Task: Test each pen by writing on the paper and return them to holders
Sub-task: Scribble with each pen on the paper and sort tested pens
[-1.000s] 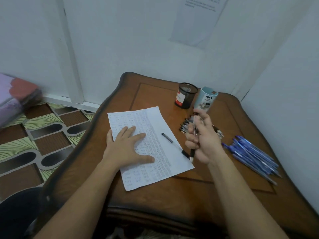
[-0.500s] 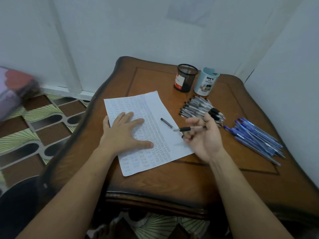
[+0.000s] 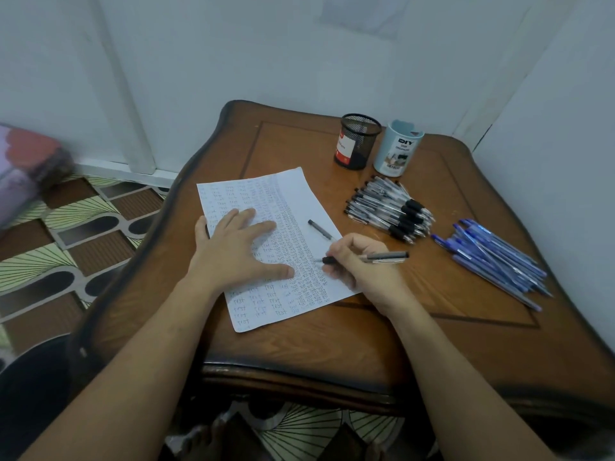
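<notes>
Left hand (image 3: 233, 251) lies flat with fingers spread on the paper (image 3: 299, 191), pressing it to the worktop (image 3: 432, 327). Right hand (image 3: 362, 271), at 3 o'clock from the left one, pinches a black pen (image 3: 382, 256) in curled fingers. The pen's tip is down at the written rows on the sheet's right side, and its barrel points towards 3 o'clock.

The sheet lies slightly tilted and is covered in rows of small handwriting. A second black pen (image 3: 321, 229) lies loose on the paper at 11 o'clock from the right hand, just beside its knuckles.

A heap of black pens (image 3: 389, 211) lies on the wood at 1 o'clock from the right hand. A heap of blue pens (image 3: 492, 257) lies at 3 o'clock, near the worktop's right edge. The two heaps are close but apart.

At 12 o'clock of the black heap two holders stand side by side. One is a black mesh cup (image 3: 357, 141) with a red and white label. To its right is a pale blue cup (image 3: 397, 148) printed DIY.
</notes>
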Available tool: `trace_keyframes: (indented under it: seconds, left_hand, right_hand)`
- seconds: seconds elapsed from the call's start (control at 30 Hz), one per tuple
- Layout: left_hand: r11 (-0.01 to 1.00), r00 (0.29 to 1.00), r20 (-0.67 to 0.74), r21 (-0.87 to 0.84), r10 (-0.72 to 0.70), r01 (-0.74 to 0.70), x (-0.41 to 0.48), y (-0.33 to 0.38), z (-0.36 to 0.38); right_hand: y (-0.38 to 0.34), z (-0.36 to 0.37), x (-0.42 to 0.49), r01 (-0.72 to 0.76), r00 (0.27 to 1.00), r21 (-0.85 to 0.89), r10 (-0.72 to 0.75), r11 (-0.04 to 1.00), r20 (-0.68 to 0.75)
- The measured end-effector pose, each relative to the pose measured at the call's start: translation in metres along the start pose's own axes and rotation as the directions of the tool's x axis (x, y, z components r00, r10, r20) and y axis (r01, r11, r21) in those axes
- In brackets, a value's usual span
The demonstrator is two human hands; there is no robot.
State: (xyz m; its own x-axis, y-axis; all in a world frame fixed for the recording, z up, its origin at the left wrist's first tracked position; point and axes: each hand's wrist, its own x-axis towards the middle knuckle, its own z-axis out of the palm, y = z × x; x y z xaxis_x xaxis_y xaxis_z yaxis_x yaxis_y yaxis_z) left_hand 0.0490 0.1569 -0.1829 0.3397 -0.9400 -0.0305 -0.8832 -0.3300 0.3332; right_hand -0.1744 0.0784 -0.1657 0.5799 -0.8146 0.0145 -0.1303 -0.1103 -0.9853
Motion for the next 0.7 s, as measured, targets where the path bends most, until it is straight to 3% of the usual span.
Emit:
trace_keyframes:
  seconds: [0.3,0.7]
  left_hand:
    - [1.0,1.0,0.018,-0.024,-0.005,0.005,-0.003,0.002,-0.003]
    - [1.0,1.0,0.027,-0.021,-0.011,0.012,-0.002,0.003,-0.003]
  right_hand:
    - [0.019,0.009,0.005,-0.001,0.977,-0.13,-0.027,0.992,-0.211]
    - [0.022,0.009,0.004,0.039,0.986,-0.141,-0.061,0.989,-0.152]
